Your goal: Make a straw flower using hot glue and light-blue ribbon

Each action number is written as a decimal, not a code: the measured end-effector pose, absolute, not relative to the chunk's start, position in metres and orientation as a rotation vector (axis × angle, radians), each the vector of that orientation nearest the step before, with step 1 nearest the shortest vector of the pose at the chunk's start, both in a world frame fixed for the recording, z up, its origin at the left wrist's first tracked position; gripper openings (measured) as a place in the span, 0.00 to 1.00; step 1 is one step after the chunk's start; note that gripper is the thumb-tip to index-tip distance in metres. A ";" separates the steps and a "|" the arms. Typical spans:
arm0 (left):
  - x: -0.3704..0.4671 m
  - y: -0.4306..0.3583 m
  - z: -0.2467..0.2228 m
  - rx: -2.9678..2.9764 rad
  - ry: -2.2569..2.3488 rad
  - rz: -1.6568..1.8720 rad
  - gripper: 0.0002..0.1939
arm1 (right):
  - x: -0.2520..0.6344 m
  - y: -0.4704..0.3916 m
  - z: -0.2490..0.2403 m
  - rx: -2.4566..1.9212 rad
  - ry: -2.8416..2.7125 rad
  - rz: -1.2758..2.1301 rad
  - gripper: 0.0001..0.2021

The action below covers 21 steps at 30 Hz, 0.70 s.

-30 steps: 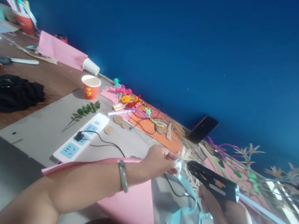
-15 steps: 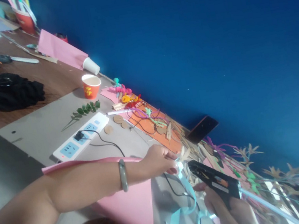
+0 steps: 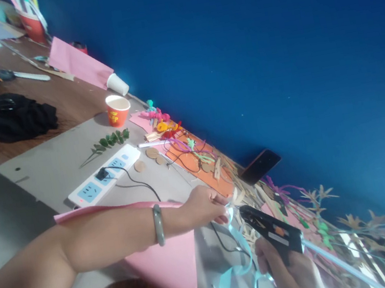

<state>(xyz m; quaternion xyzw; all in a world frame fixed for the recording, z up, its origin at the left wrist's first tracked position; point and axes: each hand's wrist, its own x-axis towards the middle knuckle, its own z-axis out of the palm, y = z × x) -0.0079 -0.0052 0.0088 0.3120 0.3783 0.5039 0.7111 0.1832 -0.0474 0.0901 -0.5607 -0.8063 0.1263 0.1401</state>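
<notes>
My left hand (image 3: 203, 206), with a grey-green bangle (image 3: 158, 225) on the wrist, pinches the end of a light blue ribbon (image 3: 240, 240). The ribbon hangs from the fingers and loops down onto the table. My right hand (image 3: 286, 266) is wrapped round the handle of a black glue gun (image 3: 273, 231). Its nozzle points left, a short gap from the left fingertips. A long pale glue stick (image 3: 342, 264) sticks out of its back. Under my left forearm lies a pink sheet (image 3: 169, 267).
A white power strip (image 3: 105, 176) with a plugged-in black cord lies on the table. Beyond are a leafy sprig (image 3: 108, 143), a paper cup (image 3: 118, 111), an orange sheet (image 3: 200, 167) with craft scraps, and a phone (image 3: 260, 166) against the blue wall. Dried stems (image 3: 375, 231) spread at right.
My right hand and the glue gun have shifted slightly left, closer to my left hand. The left hand stays in place with the ribbon.
</notes>
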 end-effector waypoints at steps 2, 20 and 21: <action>-0.007 -0.005 0.008 0.691 0.831 1.125 0.07 | 0.183 -0.047 0.090 -1.625 -2.324 0.365 0.26; -0.010 -0.006 0.009 0.698 0.789 1.139 0.07 | 0.182 -0.050 0.080 -1.769 -2.151 0.365 0.28; -0.010 -0.006 0.011 0.692 0.791 1.138 0.07 | 0.181 -0.050 0.079 -1.760 -2.156 0.357 0.28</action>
